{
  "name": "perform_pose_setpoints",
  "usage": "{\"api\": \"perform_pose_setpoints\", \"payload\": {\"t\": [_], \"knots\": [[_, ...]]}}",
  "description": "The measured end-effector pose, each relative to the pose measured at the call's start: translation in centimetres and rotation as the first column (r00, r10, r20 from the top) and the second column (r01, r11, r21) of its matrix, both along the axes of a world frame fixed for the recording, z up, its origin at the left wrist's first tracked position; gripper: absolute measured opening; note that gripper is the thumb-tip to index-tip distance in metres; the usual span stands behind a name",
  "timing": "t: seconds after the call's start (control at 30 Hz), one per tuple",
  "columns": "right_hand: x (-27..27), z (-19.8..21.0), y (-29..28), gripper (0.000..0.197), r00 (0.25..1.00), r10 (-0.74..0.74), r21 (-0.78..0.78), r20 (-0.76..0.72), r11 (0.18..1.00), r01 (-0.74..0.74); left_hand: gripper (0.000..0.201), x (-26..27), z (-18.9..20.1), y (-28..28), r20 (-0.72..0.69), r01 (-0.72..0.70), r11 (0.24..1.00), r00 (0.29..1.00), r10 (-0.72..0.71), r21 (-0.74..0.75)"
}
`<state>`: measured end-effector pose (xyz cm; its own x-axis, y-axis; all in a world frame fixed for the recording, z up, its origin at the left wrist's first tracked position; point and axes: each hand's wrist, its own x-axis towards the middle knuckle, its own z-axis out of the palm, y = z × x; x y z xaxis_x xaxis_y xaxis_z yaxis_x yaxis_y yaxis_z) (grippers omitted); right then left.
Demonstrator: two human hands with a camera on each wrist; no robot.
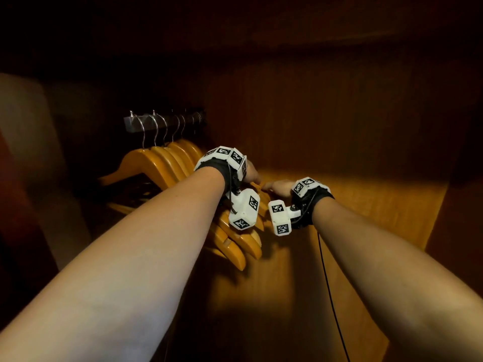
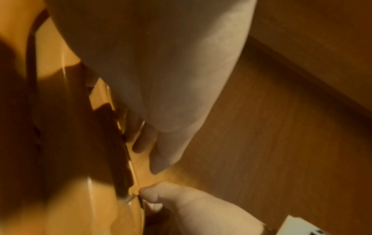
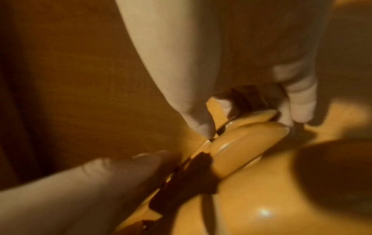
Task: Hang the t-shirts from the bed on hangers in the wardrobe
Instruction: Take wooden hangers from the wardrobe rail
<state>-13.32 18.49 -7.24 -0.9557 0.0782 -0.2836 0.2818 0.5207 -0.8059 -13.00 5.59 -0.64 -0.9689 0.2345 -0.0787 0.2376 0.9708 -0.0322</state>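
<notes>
The wardrobe (image 1: 339, 113) is a dim wooden box, open toward the person, and what it holds is a row of wooden hangers (image 1: 167, 163). Their metal hooks (image 1: 156, 131) sit over a dark rail (image 1: 146, 124) at the far left, and the hangers lie packed shoulder to shoulder, fanning toward the middle, where their near ends (image 1: 243, 244) catch the light.

The left hand (image 1: 252, 173) reaches over the middle of the row; in the left wrist view its fingers (image 2: 161, 152) lie fairly straight along the edge of the rightmost hanger (image 2: 145, 173), touching it, with no curl around it that shows. Just to its right, the right hand (image 1: 278, 188) meets the same hanger: in the right wrist view its thumb (image 3: 199, 125) and fingers (image 3: 300, 105) close on the rounded hanger end (image 3: 251, 139), pinching it.

No t-shirt shows in any view; the wardrobe's floor (image 1: 352, 205) lies below the hands.
</notes>
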Motion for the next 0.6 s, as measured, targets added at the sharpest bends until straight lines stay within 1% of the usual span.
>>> {"api": "perform_pose_setpoints", "payload": {"t": [0.07, 0.17, 0.27, 0.33, 0.37, 0.4, 0.43, 0.47, 0.5, 0.53, 0.6], "knots": [[-0.8, -0.2, 0.2, 0.026, 0.999, 0.044, -0.008, -0.015, 0.999, -0.044, 0.051, -0.1, -0.2, -0.1, 0.006, -0.027, 0.998, 1.0, 0.027, -0.049], [-0.8, 0.0, 0.2, 0.024, 0.998, 0.052, -0.024, -0.038, 0.998, -0.053, 0.053, 0.3, -0.1, -0.2, 0.011, -0.063, 0.998, 0.998, 0.063, -0.016], [0.0, 0.3, -0.2, 0.028, 0.998, 0.06, 0.04, 0.012, 0.997, -0.061, 0.055, 0.3, 0.0, -0.8, 0.053, -0.075, 0.997, 0.996, 0.075, -0.001], [0.5, 0.5, -0.6, 0.024, 0.997, 0.059, 0.071, 0.058, 0.995, -0.063, 0.053, -0.1, -0.2, -0.8, 0.073, -0.086, 0.996, 0.994, 0.084, 0.033], [0.7, 0.7, -0.7, 0.021, 0.997, 0.055, 0.107, 0.055, 0.992, -0.061, 0.054, -0.1, -0.2, -0.8, 0.069, -0.094, 0.995, 0.993, 0.091, 0.034], [0.6, 0.8, -0.7, 0.024, 0.998, 0.049, 0.141, 0.027, 0.989, -0.053, 0.055, 0.2, -0.1, -0.8, 0.064, -0.104, 0.994, 0.993, 0.102, 0.018], [0.6, 1.1, -1.0, 0.035, 0.999, 0.037, 0.18, -0.032, 0.983, -0.031, 0.055, 0.6, 0.1, -0.7, 0.06, -0.101, 0.995, 0.993, 0.1, 0.006], [0.2, 1.2, -1.2, 0.051, 0.996, 0.027, 0.21, -0.084, 0.978, -0.009, 0.053, 0.8, 0.1, -0.7, 0.059, -0.096, 0.995, 0.994, 0.096, 0.004], [-0.1, 1.4, -1.6, 0.059, 0.993, 0.044, 0.232, -0.109, 0.973, -0.018, 0.052, 0.9, 0.3, -0.7, 0.065, -0.09, 0.996, 0.994, 0.089, 0.009], [-0.5, 1.5, -1.9, 0.058, 0.99, 0.076, 0.249, -0.121, 0.967, -0.044, 0.05, 1.1, 0.5, -0.8, 0.07, -0.086, 0.996, 0.994, 0.084, 0.029], [-0.8, 1.6, -2.5, 0.043, 0.978, 0.123, 0.292, -0.169, 0.954, -0.069, 0.049, 1.4, 0.4, -1.3, 0.088, -0.099, 0.994, 0.992, 0.096, 0.035]]}}
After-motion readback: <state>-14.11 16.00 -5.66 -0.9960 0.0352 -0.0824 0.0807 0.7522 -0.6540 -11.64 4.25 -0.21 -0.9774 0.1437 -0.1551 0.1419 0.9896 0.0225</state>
